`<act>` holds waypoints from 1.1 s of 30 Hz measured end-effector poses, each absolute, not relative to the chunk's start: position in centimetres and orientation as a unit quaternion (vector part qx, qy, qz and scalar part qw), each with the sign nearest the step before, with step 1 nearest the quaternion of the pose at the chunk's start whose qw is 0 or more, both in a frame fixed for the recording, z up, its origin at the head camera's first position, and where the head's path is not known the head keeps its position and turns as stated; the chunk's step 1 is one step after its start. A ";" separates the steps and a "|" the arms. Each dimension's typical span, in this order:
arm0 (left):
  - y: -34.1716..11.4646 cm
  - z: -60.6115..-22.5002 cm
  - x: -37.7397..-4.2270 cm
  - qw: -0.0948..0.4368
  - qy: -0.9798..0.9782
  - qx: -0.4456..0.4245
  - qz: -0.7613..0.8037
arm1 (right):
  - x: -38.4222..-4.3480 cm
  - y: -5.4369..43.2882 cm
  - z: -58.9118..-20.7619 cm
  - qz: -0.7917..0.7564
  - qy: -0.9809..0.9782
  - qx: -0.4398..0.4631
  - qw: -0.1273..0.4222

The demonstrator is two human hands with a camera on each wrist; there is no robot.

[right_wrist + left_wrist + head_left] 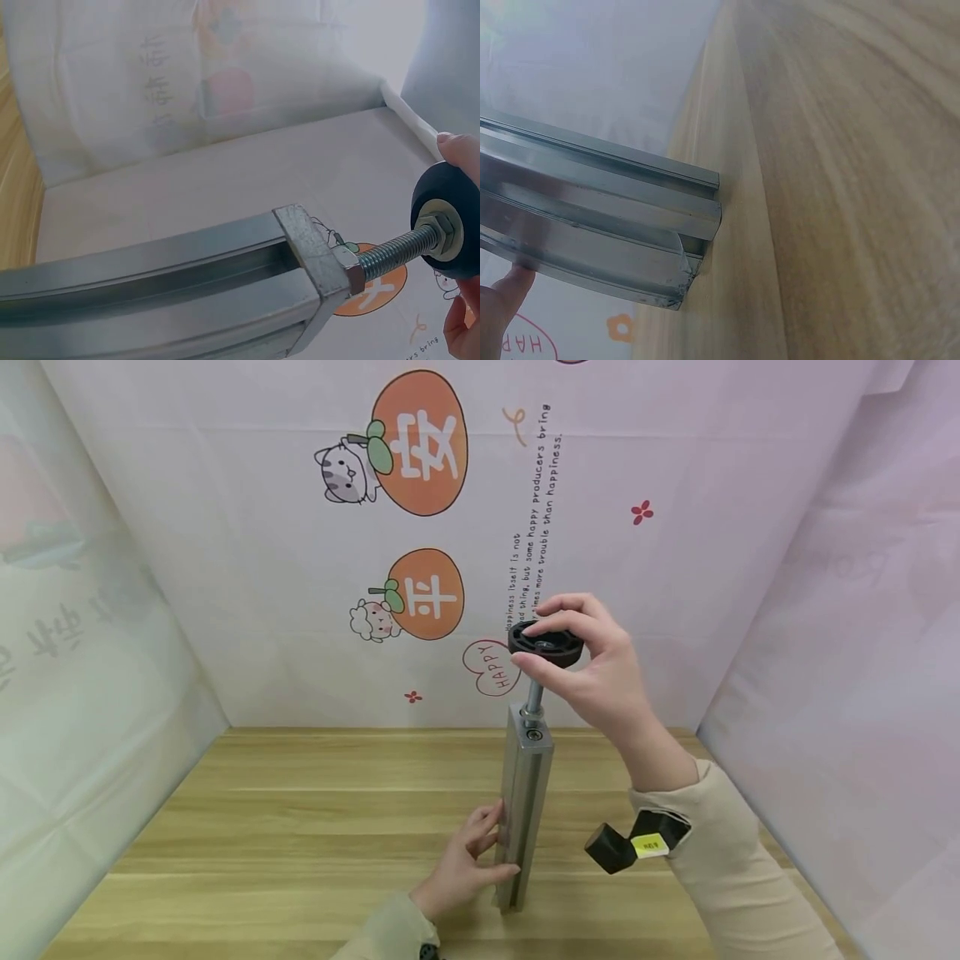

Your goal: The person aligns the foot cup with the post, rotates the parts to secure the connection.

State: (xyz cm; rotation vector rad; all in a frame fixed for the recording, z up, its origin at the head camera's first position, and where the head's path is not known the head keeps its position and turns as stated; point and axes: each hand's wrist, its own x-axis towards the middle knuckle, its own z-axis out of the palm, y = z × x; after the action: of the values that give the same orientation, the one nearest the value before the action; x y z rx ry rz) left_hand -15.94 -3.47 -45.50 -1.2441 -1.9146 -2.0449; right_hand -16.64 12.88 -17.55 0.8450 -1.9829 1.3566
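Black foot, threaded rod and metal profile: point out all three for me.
Black foot (pixel 546 646): head view, centre of its hollow face.
Threaded rod (pixel 397 251): right wrist view, middle of its exposed thread.
Metal profile (pixel 524 797): head view, long side, about halfway down.

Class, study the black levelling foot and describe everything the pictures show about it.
The levelling foot has a round black base, seemingly plastic or rubber, with a ribbed hollow on its upward face. A silvery threaded rod runs down from it, with a hex nut against the base and a second nut at the end plate of the upright aluminium profile. Base uppermost, the foot stands above the profile; the right hand holds the base by its rim.
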 end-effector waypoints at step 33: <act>-3.5 -45.5 -16.0 0.038 -0.619 -0.410 -0.669 | -16.7 12.4 -18.5 0.434 -0.688 0.322 0.485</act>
State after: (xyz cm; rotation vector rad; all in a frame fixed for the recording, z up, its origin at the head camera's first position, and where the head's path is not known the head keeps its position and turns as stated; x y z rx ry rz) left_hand -15.95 -3.50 -45.46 -1.2591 -1.8981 -2.0514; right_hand -16.69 12.40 -18.49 0.7838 -1.6743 1.0560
